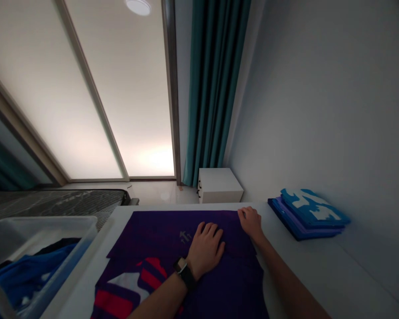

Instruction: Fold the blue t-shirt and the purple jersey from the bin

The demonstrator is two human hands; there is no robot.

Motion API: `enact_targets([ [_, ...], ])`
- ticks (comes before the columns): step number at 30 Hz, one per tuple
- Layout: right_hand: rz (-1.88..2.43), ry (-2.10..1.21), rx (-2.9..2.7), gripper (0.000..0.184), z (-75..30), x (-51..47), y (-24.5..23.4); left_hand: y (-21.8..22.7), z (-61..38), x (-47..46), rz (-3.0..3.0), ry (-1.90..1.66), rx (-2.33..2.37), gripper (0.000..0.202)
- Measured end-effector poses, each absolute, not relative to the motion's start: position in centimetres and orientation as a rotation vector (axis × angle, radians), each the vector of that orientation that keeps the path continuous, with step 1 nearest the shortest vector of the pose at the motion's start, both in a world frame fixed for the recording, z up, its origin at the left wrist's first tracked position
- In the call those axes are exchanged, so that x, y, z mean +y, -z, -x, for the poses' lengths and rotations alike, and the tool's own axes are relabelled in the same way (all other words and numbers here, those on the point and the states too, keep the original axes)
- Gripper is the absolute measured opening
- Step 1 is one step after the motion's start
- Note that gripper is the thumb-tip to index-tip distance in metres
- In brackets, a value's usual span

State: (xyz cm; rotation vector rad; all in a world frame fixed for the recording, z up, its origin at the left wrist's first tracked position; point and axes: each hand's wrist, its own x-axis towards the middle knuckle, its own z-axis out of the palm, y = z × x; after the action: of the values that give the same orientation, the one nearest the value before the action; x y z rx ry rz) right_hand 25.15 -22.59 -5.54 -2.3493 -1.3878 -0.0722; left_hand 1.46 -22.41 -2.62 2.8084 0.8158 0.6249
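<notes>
A dark purple garment (159,235) with a red and white print near its lower left lies spread on the white table (319,266). My left hand (206,248), a dark watch on its wrist, lies flat on the middle of the cloth with fingers stretched out. My right hand (251,221) rests at the garment's far right corner, fingers curled down onto the fabric edge; whether it pinches the cloth or only presses it does not show.
A stack of folded blue and purple clothes (307,212) sits at the table's right by the wall. A translucent bin (36,248) with blue clothing stands at the left. Behind are a white cabinet (219,184), a teal curtain (213,88) and a dark mattress (53,201).
</notes>
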Motion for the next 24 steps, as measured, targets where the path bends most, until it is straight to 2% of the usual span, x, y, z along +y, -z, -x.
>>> enact_targets([
  [4,2.359,0.070,-1.396,0.028,-25.38,-22.17,5.86,1.99,-1.46,-22.52,-2.844,-0.625,0.827,0.026],
  [24,2.370,0.145,-1.431,0.029,-25.44,-22.28,5.77,2.03,-1.40,-22.43,-2.794,-0.595,0.883,0.019],
])
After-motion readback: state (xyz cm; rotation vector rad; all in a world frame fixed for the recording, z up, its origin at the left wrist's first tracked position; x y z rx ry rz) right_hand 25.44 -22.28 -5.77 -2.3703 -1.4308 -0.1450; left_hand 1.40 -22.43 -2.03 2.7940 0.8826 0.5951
